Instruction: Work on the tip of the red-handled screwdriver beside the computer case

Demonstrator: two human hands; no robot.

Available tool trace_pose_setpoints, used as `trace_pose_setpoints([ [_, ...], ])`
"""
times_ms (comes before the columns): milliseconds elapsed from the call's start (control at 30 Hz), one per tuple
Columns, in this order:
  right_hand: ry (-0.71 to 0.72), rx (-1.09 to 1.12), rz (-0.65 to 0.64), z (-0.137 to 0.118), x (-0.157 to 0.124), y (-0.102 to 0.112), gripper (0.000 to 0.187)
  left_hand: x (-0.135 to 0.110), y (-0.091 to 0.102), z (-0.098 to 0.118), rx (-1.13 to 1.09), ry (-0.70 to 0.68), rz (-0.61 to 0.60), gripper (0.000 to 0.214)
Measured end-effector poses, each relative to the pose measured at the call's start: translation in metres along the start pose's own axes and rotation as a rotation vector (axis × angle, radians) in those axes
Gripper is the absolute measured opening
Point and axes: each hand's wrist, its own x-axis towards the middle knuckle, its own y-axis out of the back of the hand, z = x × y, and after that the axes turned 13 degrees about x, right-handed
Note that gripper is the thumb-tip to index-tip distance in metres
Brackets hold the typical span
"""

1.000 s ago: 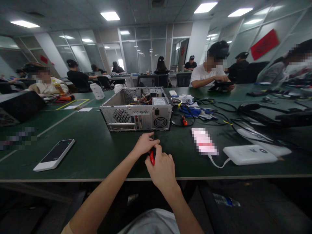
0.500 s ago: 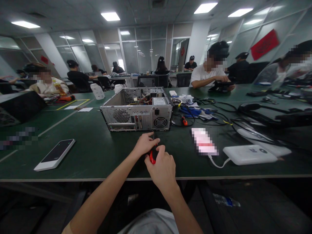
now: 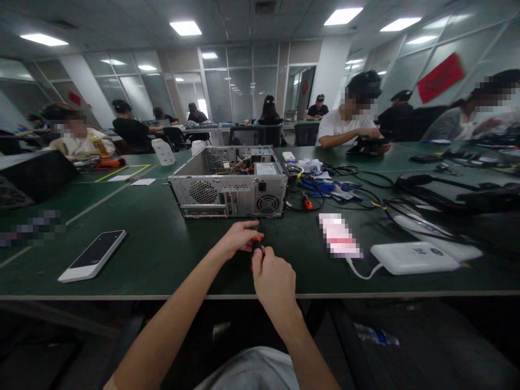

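Note:
Just in front of the opened computer case point(image 3: 239, 184), I hold a red and black screwdriver point(image 3: 257, 245) with its shaft pointing away from me, toward the case. My right hand point(image 3: 276, 279) is wrapped round the handle's near end. At the far end, my left hand point(image 3: 239, 237) has its fingers closed about the top of the handle and the shaft. Most of the shaft and the tip are hidden by the left fingers. The case's rear panel, with its vents and power supply fan, faces me.
A second screwdriver point(image 3: 307, 202) lies beside blue gloves point(image 3: 331, 187) and black cables right of the case. Nearer are a blurred-out phone point(image 3: 340, 235) and a white power bank point(image 3: 414, 258). A white handheld device point(image 3: 94, 255) lies left. Co-workers sit around the table.
My right hand has slid slightly right and back along the handle, so more of its black middle shows. The left thumb has drawn in, exposing the handle's red top.

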Motion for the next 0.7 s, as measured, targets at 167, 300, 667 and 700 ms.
trace_pose_setpoints([
  [167, 0.073, 0.126, 0.095, 0.0022, -0.0023, 0.0013, 0.039, 0.0009, 0.0036, -0.0059, 0.032, -0.058, 0.027, 0.059],
  [300, 0.057, 0.141, 0.065, 0.0036, -0.0018, 0.0009, 0.035, 0.0015, 0.0012, -0.0072, 0.094, -0.082, 0.094, 0.048],
  [667, 0.056, 0.317, -0.027, 0.0017, 0.0034, -0.0022, 0.02, 0.0003, 0.0043, -0.0009, 0.066, 0.025, -0.045, 0.033],
  [700, 0.057, 0.282, -0.031, 0.0003, 0.002, -0.0015, 0.021, 0.0005, 0.0044, -0.001, 0.054, 0.026, -0.068, 0.035],
])
